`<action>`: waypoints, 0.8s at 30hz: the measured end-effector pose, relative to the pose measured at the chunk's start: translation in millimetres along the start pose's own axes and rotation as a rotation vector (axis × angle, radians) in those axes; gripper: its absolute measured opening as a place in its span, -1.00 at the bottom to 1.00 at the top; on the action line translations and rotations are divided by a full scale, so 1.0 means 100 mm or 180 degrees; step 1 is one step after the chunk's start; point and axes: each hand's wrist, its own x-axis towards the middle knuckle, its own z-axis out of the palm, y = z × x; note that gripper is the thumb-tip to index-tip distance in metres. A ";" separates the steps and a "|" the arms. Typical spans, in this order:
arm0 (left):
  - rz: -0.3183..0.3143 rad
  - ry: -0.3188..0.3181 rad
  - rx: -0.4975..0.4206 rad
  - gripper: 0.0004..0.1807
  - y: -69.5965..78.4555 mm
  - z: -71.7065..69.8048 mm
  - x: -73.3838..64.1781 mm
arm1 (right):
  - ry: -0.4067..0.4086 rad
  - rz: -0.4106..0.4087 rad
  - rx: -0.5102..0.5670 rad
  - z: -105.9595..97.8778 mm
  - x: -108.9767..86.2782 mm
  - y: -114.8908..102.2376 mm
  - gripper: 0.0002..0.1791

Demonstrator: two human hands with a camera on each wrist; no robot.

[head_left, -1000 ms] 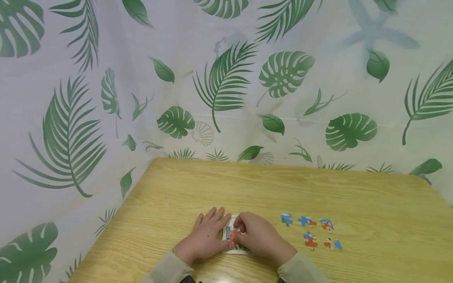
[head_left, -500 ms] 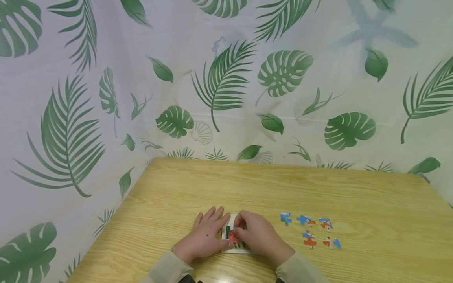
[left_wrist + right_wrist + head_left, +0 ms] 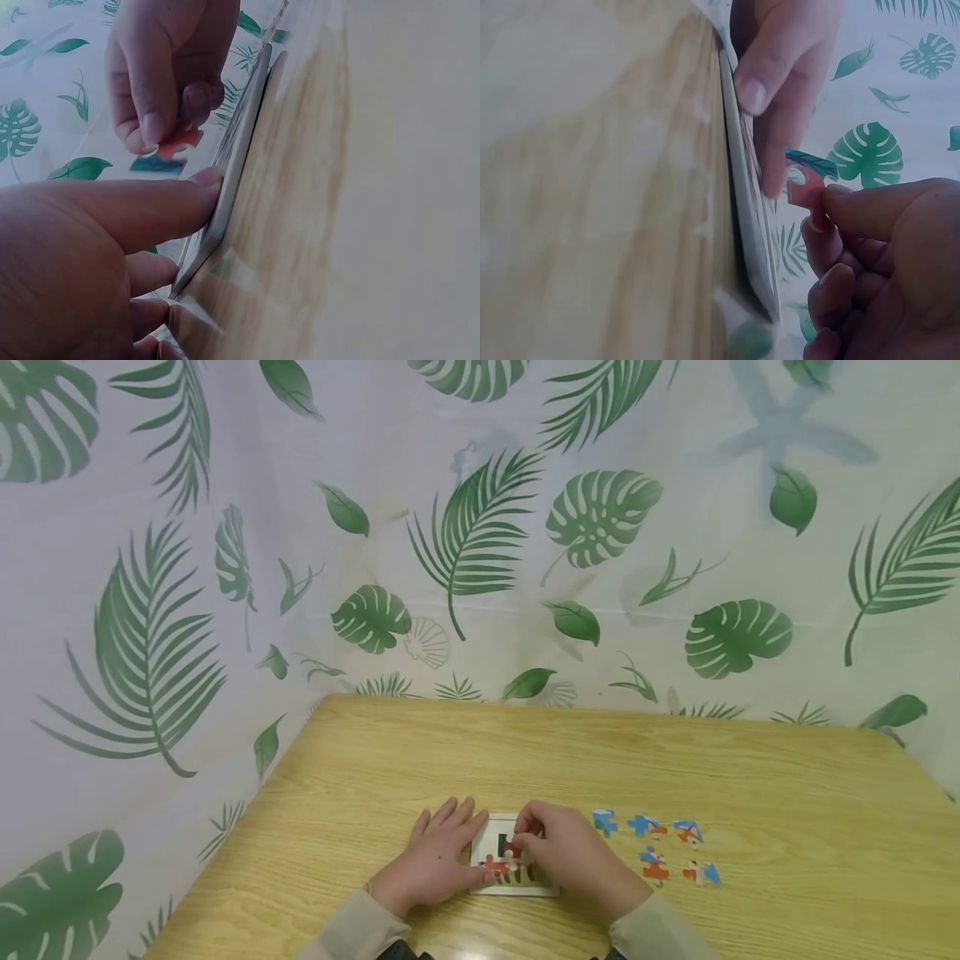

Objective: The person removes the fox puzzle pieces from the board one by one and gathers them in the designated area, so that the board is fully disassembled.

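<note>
A small white-rimmed puzzle tray (image 3: pixel 517 894) lies on the table. My left hand (image 3: pixel 433 864) rests along its left side with fingers spread and straight, the thumb over the lower left corner. Between thumb and fingertips, my right hand (image 3: pixel 566 852) pinches a jigsaw piece (image 3: pixel 808 191), red with a dark blue-green edge. Both wrist views show this piece raised and tilted just above the tray. Inside the tray, a red piece (image 3: pixel 495 864) sits at the lower left, by the left thumb. The right hand hides the tray's upper right part.
Several loose jigsaw pieces lie right of the tray in two rough rows, among them a blue-green piece (image 3: pixel 604 822) and a blue-and-red piece (image 3: pixel 654 865). The wooden table (image 3: pixel 420 743) meets a leaf-patterned curtain (image 3: pixel 495 560) at the back and left.
My right hand has moved rightward and slightly away, carrying the pinched piece from the tray's left part. More of the tray shows now. The left hand stays in place.
</note>
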 end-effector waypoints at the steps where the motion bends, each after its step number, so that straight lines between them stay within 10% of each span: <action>1: -0.0006 0.0002 0.0003 -0.08 0.00 0.00 0.00 | 0.0004 0.0003 -0.0010 -0.02 -0.01 0.02 -0.87; 24: 0.0003 0.0007 0.0003 -0.06 -0.01 0.02 0.00 | 0.0258 -0.0031 -0.0313 -0.35 -0.19 0.21 -0.82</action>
